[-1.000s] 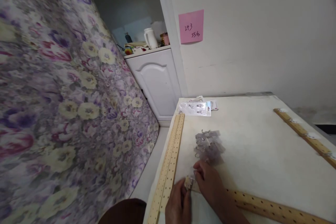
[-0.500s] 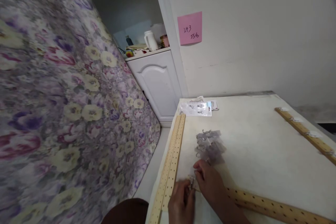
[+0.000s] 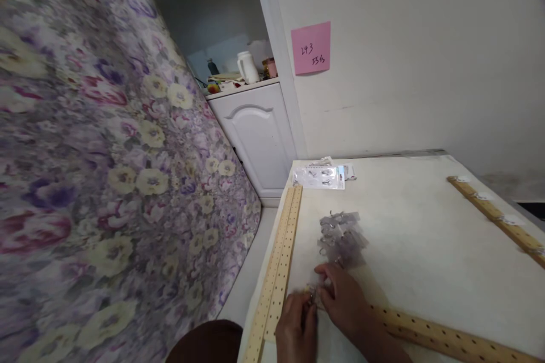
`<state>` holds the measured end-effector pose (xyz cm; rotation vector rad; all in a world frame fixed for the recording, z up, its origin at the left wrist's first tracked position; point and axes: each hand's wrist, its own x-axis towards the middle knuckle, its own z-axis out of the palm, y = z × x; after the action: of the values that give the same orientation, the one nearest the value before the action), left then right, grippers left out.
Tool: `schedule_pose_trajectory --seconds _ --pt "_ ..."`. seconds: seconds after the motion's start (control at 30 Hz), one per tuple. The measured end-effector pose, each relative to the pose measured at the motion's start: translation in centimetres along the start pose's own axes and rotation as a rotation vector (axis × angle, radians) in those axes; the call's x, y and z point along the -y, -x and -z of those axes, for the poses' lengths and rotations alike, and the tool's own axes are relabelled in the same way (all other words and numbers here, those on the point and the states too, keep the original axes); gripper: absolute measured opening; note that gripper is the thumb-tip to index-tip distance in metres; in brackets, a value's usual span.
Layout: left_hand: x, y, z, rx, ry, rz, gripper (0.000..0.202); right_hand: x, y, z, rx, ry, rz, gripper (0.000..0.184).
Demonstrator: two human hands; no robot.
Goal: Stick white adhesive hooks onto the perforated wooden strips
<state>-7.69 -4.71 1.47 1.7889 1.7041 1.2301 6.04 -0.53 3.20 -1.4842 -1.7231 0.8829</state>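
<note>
Fingers [image 3: 293, 303] of the left hand [image 3: 297, 329] are pinching a small metal hook [image 3: 312, 295] at the left end of a perforated wooden strip [image 3: 430, 330], down by the worktop's [image 3: 409, 227] near edge. Right hand [image 3: 348, 302] is hovering just beside it — whether it's gripping anything, I cannot tell. Greyish hook pieces [image 3: 343, 241] are lying beyond — and blister packs [image 3: 319, 177] are resting at the far left corner.
</note>
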Motion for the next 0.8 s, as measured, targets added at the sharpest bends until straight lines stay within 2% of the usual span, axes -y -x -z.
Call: schedule_pose_trajectory --seconds 0.27,0.57,0.8 --pt "-0.20 -0.04 0.06 -0.005 0.016 0.007 0.031 0.31 0.31 0.25 0.024 -0.007 0.008 0.044" --pt "-0.29 -0.06 0.20 0.010 -0.016 -0.003 0.031 -0.53 0.03 -0.20 0.019 0.000 -0.004 0.042" --pt "-0.39 -0.30 0.84 0.106 -0.059 -0.046 0.021 -0.32 -0.12 -0.06 0.034 0.007 0.002 0.038"
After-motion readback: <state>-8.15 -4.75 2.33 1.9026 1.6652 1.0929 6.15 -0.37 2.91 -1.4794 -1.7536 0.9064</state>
